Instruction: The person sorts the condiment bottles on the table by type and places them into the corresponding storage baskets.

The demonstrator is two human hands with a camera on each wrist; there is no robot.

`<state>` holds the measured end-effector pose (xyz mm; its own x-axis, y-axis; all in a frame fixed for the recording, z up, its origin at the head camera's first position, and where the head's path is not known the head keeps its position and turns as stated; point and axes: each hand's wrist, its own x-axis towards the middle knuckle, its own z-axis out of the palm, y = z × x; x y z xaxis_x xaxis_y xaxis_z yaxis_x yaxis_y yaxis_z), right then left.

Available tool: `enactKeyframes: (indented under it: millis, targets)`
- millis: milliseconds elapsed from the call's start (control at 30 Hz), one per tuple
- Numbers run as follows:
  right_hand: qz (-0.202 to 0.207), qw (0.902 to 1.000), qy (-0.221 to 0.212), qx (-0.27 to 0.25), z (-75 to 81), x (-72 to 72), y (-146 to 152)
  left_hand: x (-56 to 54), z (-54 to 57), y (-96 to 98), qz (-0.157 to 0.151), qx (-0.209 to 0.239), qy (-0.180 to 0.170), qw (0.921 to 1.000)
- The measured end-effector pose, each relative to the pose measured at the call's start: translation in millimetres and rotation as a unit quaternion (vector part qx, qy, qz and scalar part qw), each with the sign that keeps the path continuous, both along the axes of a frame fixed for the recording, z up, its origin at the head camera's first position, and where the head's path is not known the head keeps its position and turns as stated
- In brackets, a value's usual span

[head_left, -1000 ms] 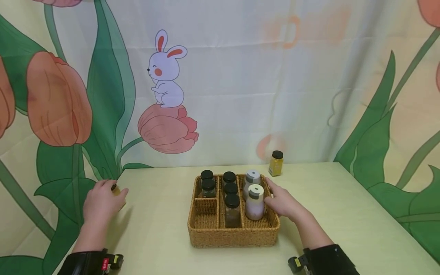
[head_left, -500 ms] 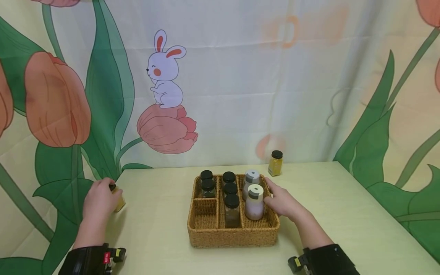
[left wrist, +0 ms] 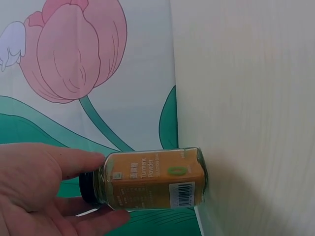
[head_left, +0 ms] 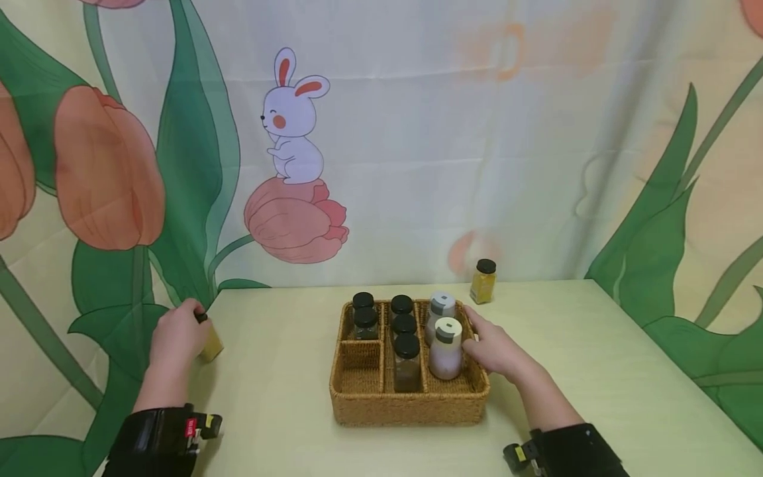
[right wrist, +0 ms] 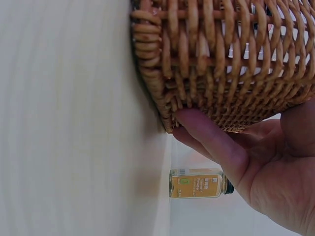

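My left hand [head_left: 179, 336] pinches a square glass turmeric powder jar [left wrist: 152, 179] by its black lid [left wrist: 89, 187], thumb and fingers on either side. The jar stands at the table's left edge, its base right at the tabletop. My right hand [head_left: 497, 346] grips the right side of a wicker basket [head_left: 411, 409], thumb near the rim, fingers along the outer wall. The basket's left section has black-lidded jars [head_left: 365, 319] at the back and a bare front compartment. More black-lidded jars [head_left: 407, 361] line the middle, and two white-topped shakers [head_left: 446, 351] stand on the right.
Behind the basket at the back right stands another turmeric powder jar [head_left: 483, 281], close beyond my right fingers. A printed curtain [head_left: 405, 165] with tulips and a rabbit hangs along the back of the pale table [head_left: 268, 397].
The jar in my left hand has come further out from behind the fingers, and that hand is now up at the lid. My right hand and the basket stay put; the head view shifts slightly.
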<state>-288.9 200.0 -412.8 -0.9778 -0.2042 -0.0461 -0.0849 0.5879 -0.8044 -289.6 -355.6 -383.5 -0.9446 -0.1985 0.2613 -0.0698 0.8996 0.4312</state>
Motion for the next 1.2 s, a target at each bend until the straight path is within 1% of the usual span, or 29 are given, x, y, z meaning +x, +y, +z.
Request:
enactKeyframes:
  millis: [200, 333, 533, 633, 900, 1100, 1200]
  targets:
    - [0.004, 1.0, -0.004, -0.004, -1.5, -2.1, 2, -3.2, 0.7, -1.7, 0.009, 0.006, -0.021, 0.9997]
    - [0.003, 1.0, -0.005, -0.001, 0.5, -1.7, 2, -5.1, 3.8, -1.8, 0.01, 0.004, -0.037, 0.9992]
    - [0.003, 1.0, -0.004, 0.0, 1.9, -1.0, 2, -6.5, 8.4, -2.3, 0.006, -0.002, -0.041, 0.9991]
    - [0.003, 1.0, -0.005, 0.001, 1.4, -1.0, 2, -6.0, 10.7, -3.5, 0.005, -0.001, -0.05, 0.9987]
    - [0.001, 1.0, -0.006, -0.001, 1.3, -0.9, 2, -8.2, 19.7, -0.6, -0.002, 0.003, -0.077, 0.997]
    - [0.004, 1.0, -0.005, 0.001, 0.3, -1.2, 2, -10.3, 29.9, 8.7, -0.005, 0.004, -0.096, 0.9954]
    - [0.006, 1.0, -0.004, 0.001, 0.4, -0.8, 2, -11.2, 36.2, 14.8, -0.012, -0.005, -0.094, 0.9954]
